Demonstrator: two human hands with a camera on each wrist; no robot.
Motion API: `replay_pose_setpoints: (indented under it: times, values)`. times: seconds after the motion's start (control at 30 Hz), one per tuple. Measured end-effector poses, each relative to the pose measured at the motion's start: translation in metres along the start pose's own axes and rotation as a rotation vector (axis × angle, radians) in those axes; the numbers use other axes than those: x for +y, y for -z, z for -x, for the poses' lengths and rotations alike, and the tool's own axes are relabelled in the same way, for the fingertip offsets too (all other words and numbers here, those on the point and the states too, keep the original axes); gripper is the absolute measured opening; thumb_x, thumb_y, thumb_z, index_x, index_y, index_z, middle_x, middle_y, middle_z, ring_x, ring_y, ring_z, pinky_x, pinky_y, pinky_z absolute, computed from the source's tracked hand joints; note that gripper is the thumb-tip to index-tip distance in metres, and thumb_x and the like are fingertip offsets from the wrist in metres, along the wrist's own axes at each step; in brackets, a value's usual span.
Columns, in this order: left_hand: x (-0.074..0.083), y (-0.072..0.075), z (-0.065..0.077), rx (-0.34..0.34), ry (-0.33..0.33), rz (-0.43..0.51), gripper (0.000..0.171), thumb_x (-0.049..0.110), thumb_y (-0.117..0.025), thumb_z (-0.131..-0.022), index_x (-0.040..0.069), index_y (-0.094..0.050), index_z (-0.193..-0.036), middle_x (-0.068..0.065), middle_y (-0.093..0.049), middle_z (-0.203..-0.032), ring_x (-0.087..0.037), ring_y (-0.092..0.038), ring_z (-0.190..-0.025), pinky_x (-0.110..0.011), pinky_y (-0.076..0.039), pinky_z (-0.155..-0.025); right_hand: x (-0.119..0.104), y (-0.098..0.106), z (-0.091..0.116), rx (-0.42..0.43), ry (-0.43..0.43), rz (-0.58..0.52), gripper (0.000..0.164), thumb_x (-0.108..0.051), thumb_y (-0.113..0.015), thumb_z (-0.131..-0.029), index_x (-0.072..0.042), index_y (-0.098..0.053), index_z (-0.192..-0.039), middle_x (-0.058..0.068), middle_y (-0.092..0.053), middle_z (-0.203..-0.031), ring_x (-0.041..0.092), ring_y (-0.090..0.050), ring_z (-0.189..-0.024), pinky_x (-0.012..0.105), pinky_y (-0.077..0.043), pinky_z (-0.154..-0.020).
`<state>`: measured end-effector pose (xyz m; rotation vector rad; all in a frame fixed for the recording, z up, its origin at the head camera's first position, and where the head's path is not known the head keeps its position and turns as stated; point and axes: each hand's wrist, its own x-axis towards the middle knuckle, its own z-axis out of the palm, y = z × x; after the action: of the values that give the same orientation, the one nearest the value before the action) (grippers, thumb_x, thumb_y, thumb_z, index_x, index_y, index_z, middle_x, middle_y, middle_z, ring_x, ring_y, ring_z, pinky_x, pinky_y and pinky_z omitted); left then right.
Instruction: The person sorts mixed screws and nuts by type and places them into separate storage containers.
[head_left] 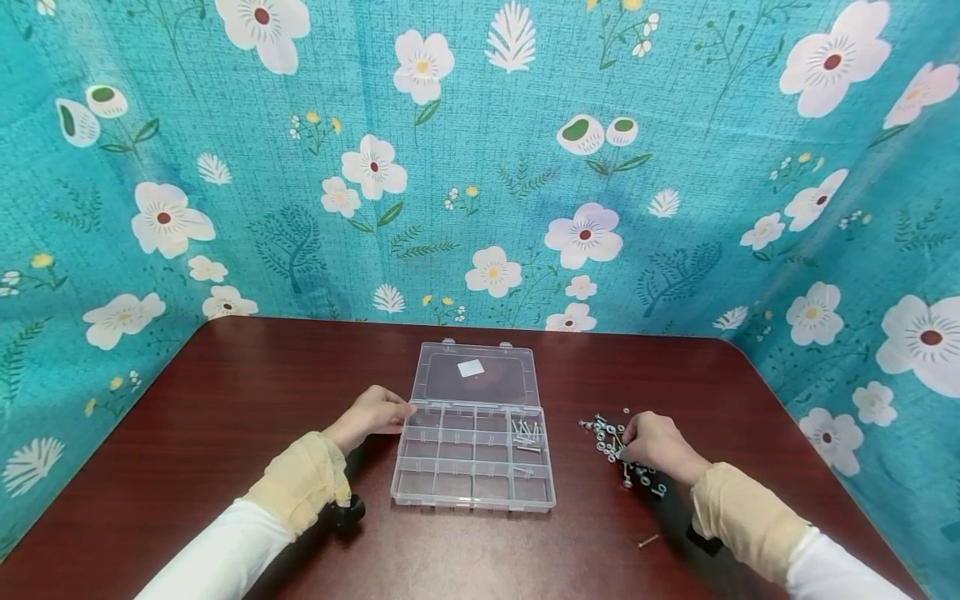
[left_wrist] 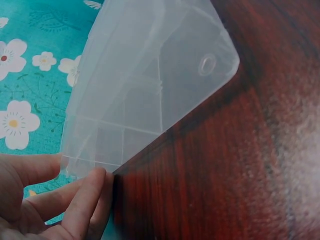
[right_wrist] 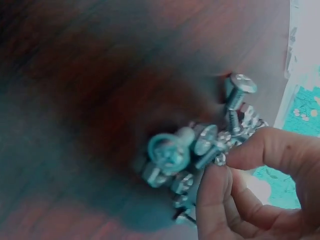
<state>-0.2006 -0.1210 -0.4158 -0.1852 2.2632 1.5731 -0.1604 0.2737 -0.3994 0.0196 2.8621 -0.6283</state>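
Note:
A clear plastic compartment box (head_left: 472, 505) lies on the table with its lid (head_left: 510, 379) folded back. Several long screws (head_left: 528, 433) are in its right-hand compartments. My left hand (head_left: 372, 410) grips the box's upper left edge; in the left wrist view, thumb and fingers (left_wrist: 85, 205) meet the corner from two sides. To the right of the box, my right hand (head_left: 660, 446) is over a loose pile of screws, nuts and washers (head_left: 606, 435). Thumb and index finger pinch a small screw (right_wrist: 220, 159), mostly hidden by the fingertips and blurred.
A single screw (head_left: 648, 541) lies apart, nearer the table's front. One small washer or nut (head_left: 626, 410) sits behind the pile. The dark wooden table (head_left: 247, 375) ends at a flowered teal curtain (head_left: 480, 167). Black devices hang under both wrists.

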Motion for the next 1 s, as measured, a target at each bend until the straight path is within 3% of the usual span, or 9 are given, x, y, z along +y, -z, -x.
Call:
replay_pose_setpoints:
  times: [0.27, 0.5, 0.6, 0.8, 1.0]
  values:
    - [0.001, 0.001, 0.001, -0.007, -0.003, -0.01, 0.028, 0.002, -0.059, -0.088, -0.019, -0.057, -0.107, -0.024, -0.063, -0.099, -0.022, -0.064, -0.085, -0.032, -0.057, -0.071, -0.024, 0.005, 0.0, 0.047, 0.065, 0.01, 0.015, -0.003, -0.07, -0.071, -0.001, -0.06, -0.081, 0.005, -0.056, -0.071, 0.016, -0.05, -0.06, 0.029, -0.044, -0.051]
    - [0.002, 0.001, 0.001, -0.009, -0.007, 0.0, 0.028, 0.002, -0.058, -0.088, -0.019, -0.057, -0.107, -0.024, -0.063, -0.1, -0.022, -0.064, -0.084, -0.032, -0.057, -0.072, -0.056, -0.007, -0.001, 0.175, 0.244, -0.033, 0.011, 0.001, -0.067, -0.068, -0.003, -0.06, -0.076, 0.001, -0.057, -0.066, 0.011, -0.05, -0.059, 0.025, -0.044, -0.05]
    - [0.001, 0.0, 0.0, -0.002, 0.003, 0.005, 0.028, 0.002, -0.059, -0.088, -0.019, -0.057, -0.106, -0.023, -0.064, -0.097, -0.021, -0.064, -0.083, -0.032, -0.057, -0.071, -0.068, -0.014, 0.0, 0.19, 0.336, -0.072, 0.013, 0.003, -0.066, -0.068, -0.005, -0.06, -0.075, -0.001, -0.055, -0.065, 0.01, -0.05, -0.059, 0.023, -0.043, -0.049]
    - [0.001, 0.001, 0.0, -0.007, -0.005, 0.001, 0.028, 0.002, -0.059, -0.088, -0.019, -0.057, -0.107, -0.023, -0.064, -0.098, -0.02, -0.064, -0.083, -0.031, -0.057, -0.07, -0.083, -0.025, -0.003, 0.155, 0.56, -0.117, 0.016, 0.005, -0.063, -0.065, -0.007, -0.061, -0.076, -0.004, -0.057, -0.067, 0.007, -0.052, -0.06, 0.019, -0.045, -0.051]
    - [0.001, 0.0, 0.0, -0.011, -0.001, 0.009, 0.028, 0.001, -0.058, -0.088, -0.019, -0.056, -0.108, -0.024, -0.063, -0.1, -0.022, -0.063, -0.085, -0.031, -0.057, -0.072, -0.086, -0.031, -0.001, 0.066, 0.647, -0.137, 0.016, 0.006, -0.064, -0.069, -0.004, -0.062, -0.08, -0.004, -0.056, -0.069, 0.008, -0.053, -0.063, 0.019, -0.048, -0.053]
